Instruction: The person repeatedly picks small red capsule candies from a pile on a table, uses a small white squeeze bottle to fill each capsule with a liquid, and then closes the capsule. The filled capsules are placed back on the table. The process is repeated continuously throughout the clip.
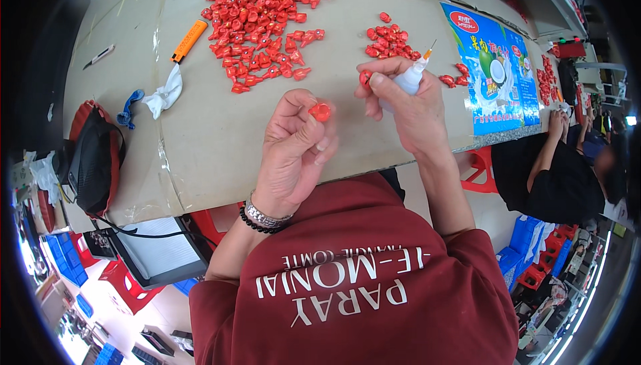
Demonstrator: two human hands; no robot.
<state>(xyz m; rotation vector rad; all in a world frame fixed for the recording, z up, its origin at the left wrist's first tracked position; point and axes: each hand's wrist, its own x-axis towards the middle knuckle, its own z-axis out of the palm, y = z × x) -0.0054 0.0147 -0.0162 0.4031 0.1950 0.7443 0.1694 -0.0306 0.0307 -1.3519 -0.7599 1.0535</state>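
Above the near edge of the table (220,138): left hand (294,138) and right hand (417,101) raised close together, not touching.
Left grip: red piece (320,111) pinched between thumb and forefinger; other fingers loosely curled, blurred.
Right grip: second red piece (365,79) held at thumb and forefinger; squeeze bottle (408,81) tucked in the same hand, needle nozzle (431,49) pointing up and away from both pieces.
Bottle step, my judgement: small-part work, either between two doses of liquid or fitting piece to piece; cannot tell which.
Next move for the pieces: probably calls for a steady pinch each side and careful lining-up; for dosing, the nozzle would need turning back.
Bottle contents: whitish body, partly covered by fingers; level cannot be told.
Large heap (254,21): red pieces loose on the tabletop, no container.
Small heap (392,41): beyond right hand; strays (448,81) near blue printed sheet (491,68).
Shallow tray (170,277): dark-rimmed, lower left, pale sheet (153,251) inside.
Blue crates (65,261): far left; contents too small to tell.
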